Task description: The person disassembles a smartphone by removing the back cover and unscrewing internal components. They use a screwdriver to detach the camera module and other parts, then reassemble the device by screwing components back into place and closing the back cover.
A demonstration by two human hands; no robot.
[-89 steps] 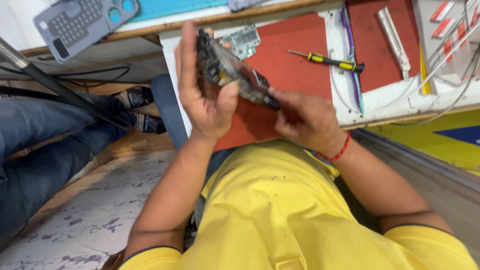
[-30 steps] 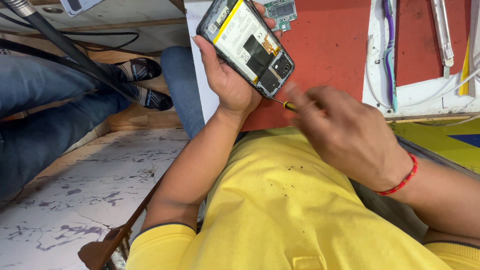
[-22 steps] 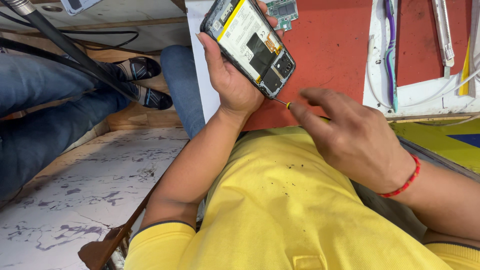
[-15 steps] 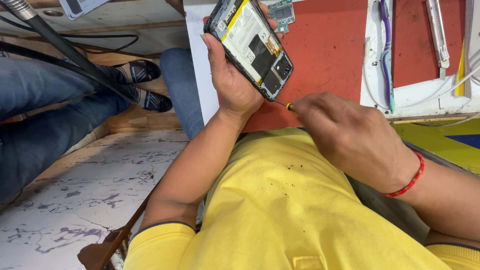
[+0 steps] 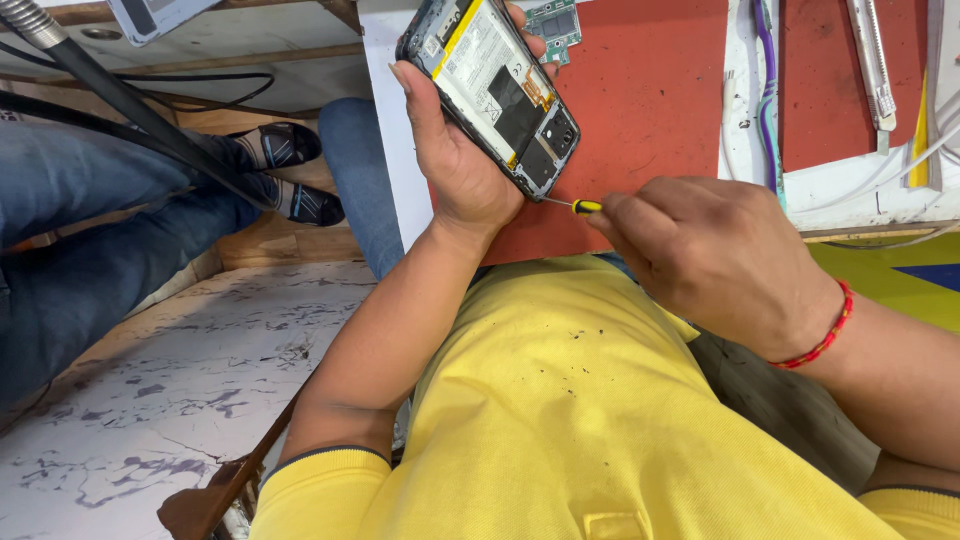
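Observation:
My left hand [image 5: 455, 160] grips an opened smartphone [image 5: 492, 90] with its back cover off, so the white battery and dark boards face me. My right hand [image 5: 715, 255] holds a small yellow-and-black screwdriver [image 5: 580, 206]. Its thin tip touches the phone's lower corner near the camera module. Most of the screwdriver handle is hidden inside my fingers. A red thread bracelet [image 5: 822, 335] circles my right wrist. Both hands hover above my lap, at the near edge of a red work mat [image 5: 660, 110].
A green circuit board [image 5: 553, 22] lies on the mat behind the phone. A purple tool [image 5: 768, 90] and a metal tool [image 5: 873, 65] rest on a white tray [image 5: 850, 195] at right. Another person's jeans-clad legs and sandalled feet [image 5: 290, 175] sit at left beside dark cables [image 5: 120, 95].
The phone went from edge-on to open side facing me, and my right hand picked up the screwdriver from the mat. In the last second the tip moved up to the phone's lower corner.

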